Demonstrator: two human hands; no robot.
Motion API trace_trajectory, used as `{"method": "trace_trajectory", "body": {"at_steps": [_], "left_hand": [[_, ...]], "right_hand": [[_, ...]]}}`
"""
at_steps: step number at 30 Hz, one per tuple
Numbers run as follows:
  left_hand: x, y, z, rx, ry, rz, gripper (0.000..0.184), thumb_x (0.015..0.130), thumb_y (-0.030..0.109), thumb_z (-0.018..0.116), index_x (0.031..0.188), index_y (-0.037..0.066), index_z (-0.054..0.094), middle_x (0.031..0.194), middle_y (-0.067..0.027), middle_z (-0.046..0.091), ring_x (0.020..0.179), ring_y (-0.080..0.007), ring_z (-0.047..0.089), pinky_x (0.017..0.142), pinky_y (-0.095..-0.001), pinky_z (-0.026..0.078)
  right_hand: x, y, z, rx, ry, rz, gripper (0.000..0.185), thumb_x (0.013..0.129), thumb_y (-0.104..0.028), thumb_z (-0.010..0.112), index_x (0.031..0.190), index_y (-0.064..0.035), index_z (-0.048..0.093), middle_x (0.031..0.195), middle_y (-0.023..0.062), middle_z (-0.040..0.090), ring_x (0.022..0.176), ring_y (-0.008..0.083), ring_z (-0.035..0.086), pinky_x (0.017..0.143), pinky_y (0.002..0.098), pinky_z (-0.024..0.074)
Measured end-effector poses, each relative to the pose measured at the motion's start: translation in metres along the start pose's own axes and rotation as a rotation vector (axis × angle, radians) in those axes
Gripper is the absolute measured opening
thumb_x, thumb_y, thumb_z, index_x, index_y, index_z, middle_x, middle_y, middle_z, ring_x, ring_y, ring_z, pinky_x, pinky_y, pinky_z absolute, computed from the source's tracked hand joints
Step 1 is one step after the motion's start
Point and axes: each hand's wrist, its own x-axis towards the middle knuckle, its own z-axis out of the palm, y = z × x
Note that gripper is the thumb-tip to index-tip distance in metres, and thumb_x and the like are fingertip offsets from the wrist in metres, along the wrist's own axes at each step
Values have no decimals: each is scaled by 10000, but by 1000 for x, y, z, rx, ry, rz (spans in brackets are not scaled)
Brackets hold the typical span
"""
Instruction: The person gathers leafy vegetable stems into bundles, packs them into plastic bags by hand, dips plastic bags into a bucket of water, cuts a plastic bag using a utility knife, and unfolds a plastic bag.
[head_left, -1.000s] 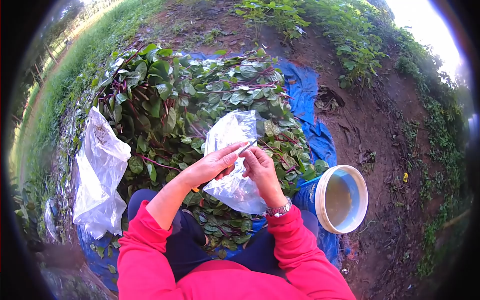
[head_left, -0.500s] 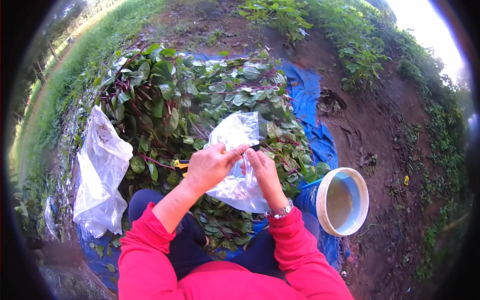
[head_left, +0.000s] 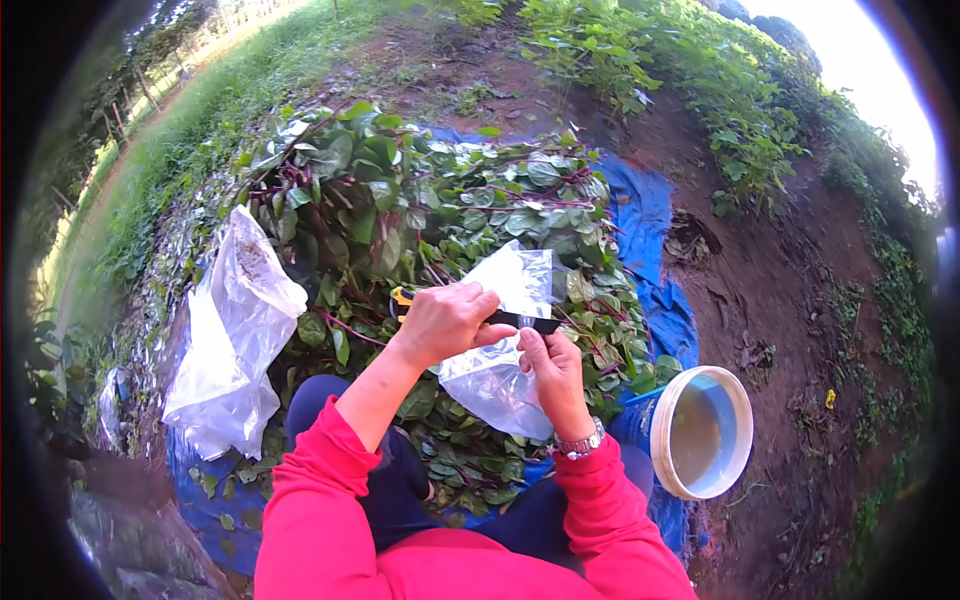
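Note:
My left hand (head_left: pixel 448 322) is closed round a knife with a yellow and black handle (head_left: pixel 402 297). Its dark blade (head_left: pixel 545 325) points right, across a clear plastic bag (head_left: pixel 520 275). The bag is gathered to a narrow neck beside the blade. With fingers pinched together, my right hand (head_left: pixel 555 375) grips the bag just below the blade; a watch is on that wrist. Under both hands lies a wide heap of leafy greens with purple stems (head_left: pixel 370 200).
The greens lie on a blue tarp (head_left: pixel 645 220). A second clear plastic bag (head_left: pixel 235 340) rests at the left of the heap. At the right stands a blue bucket (head_left: pixel 700 432) with a white rim and cloudy liquid inside. Beyond are brown soil and green plants (head_left: pixel 740 130).
The knife has turned in my left hand, so its blade now crosses the bag's gathered neck. My right hand has moved below the blade. The whole view has shifted slightly.

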Motion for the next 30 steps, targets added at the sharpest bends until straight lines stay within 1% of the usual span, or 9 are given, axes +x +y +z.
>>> {"method": "trace_trajectory", "body": {"at_steps": [6,12,13,15,18,22,25,27,30], "left_hand": [[0,-3,-6,-33,70,28,366,785,453,561,706,101,496,623,-64,495,545,-247,558,469,-363,439],[-23,-107,-63,102,276,-873,460,922,449,319,786,60,522,748,-135,613,659,-315,606,551,-404,469],[-22,-103,-63,39,414,-714,454,930,433,300,818,60,535,735,-138,605,657,-301,603,567,-385,464],[-17,-70,-52,-381,464,-669,452,943,399,258,937,73,571,612,-78,522,551,-191,521,534,-317,405],[-1,-22,-22,-1152,309,-632,365,918,282,333,1203,96,464,666,69,327,586,-33,320,510,-202,275],[16,31,-23,-1649,227,-702,428,925,237,360,1333,115,316,745,45,403,660,-37,394,610,-176,344],[15,46,-27,-1948,225,-631,449,911,219,449,1317,73,328,875,-2,483,804,-89,479,754,-256,408],[13,46,-30,-1954,152,-643,440,907,224,461,1303,66,354,900,-4,490,834,-93,488,767,-258,407],[8,45,-22,-1954,69,-679,417,888,195,493,1268,44,411,989,-11,509,912,-95,498,796,-252,400]], "right_hand": [[0,-2,1,11,2,-21,206,879,-165,534,744,-9,524,631,0,500,562,60,450,515,205,341],[-26,-30,-19,-143,-129,-158,109,840,-73,549,764,6,552,626,20,545,609,87,514,595,215,409],[-22,-22,-23,-238,-217,-182,94,820,-86,580,847,2,560,734,42,569,696,113,536,654,242,425],[-17,-20,-23,-409,-408,-208,459,760,-140,663,1164,-18,484,1098,101,530,991,199,515,851,330,411],[-17,-15,-10,-350,-382,-150,638,752,-192,674,1289,-39,366,1230,117,446,1098,229,456,919,353,369],[-7,11,-1,-132,-382,-115,559,859,-302,536,1301,-18,347,1132,116,506,1053,224,477,913,343,367],[-13,16,4,-80,-333,-98,428,916,-346,407,1099,30,499,879,92,569,790,163,540,727,295,429],[-20,22,9,69,-223,-93,542,936,-418,287,818,35,561,675,66,548,600,133,518,588,273,421],[-28,9,9,31,-204,-94,643,912,-525,233,781,17,555,635,57,540,572,126,511,555,270,406]]}}
